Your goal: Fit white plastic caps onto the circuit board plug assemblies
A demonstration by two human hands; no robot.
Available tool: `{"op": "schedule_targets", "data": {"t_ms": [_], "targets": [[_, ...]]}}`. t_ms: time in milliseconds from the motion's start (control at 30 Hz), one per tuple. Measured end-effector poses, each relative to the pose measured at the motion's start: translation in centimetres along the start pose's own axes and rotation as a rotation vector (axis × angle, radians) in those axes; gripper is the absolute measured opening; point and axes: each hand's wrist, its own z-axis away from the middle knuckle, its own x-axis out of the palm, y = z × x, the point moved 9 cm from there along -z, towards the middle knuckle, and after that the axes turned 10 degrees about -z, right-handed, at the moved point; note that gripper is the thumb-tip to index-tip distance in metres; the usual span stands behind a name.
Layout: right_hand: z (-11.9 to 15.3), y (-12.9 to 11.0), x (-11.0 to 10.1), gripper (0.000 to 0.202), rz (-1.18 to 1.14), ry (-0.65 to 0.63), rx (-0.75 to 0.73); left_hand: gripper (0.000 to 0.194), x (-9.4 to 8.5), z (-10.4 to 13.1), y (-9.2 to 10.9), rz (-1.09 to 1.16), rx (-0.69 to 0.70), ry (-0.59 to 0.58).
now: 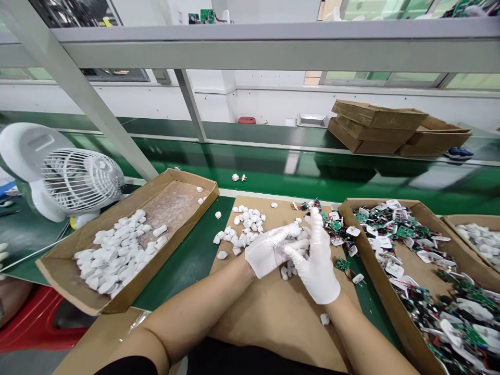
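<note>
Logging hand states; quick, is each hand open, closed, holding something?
Left hand: grip partly hidden; can't tell whether it's closed or holding anything.
Right hand: index finger raised; can't tell if the others are closed or holding anything.

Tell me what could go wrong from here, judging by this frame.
White pieces lie loose beside the left hand; a sideways sweep could scatter them off the cardboard sheet.
A circuit board lies by the sheet's right edge, near the right hand, which might knock it.
</note>
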Motion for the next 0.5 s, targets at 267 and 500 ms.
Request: {"op": "schedule_targets", "data": {"t_ms": [267, 500], "targets": [[-0.5, -1.4, 1.7, 0.070, 0.269, -0.126, -0.170, 0.033, -1.3, -1.1, -0.4, 0.029, 0.092, 0.008], [-1.2, 0.1, 0.1, 0.077, -0.014, -0.148, -0.015, 0.024, -0.8, -0.1, 1.2, -0.034, 0.002, 0.031]]}}
